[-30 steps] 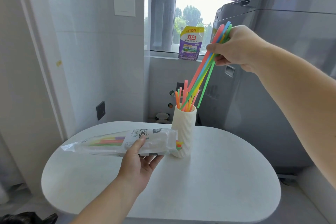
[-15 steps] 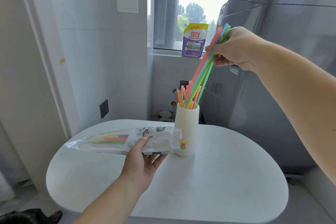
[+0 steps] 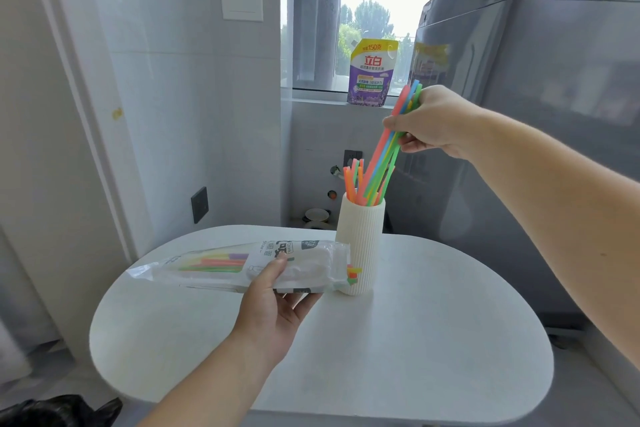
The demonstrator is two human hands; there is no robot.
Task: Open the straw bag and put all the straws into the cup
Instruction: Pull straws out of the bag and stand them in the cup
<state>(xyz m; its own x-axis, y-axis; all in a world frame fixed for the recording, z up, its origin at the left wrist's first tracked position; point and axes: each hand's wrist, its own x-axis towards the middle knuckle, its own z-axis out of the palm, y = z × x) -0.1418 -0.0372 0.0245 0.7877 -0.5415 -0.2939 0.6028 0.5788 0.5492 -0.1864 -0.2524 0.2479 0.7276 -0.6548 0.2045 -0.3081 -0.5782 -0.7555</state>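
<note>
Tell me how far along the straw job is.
Done: the straw bag is open at the end by the cup, and several straws stand in the cup. In hand: the right hand grips a bundle of long straws, lower ends inside the cup's mouth. Left: the left hand holds the bag, which has more straws inside to transfer.

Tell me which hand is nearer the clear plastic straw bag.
Left: the left hand holds the clear plastic straw bag; the right hand is raised above the white ribbed cup, gripping coloured straws.
</note>
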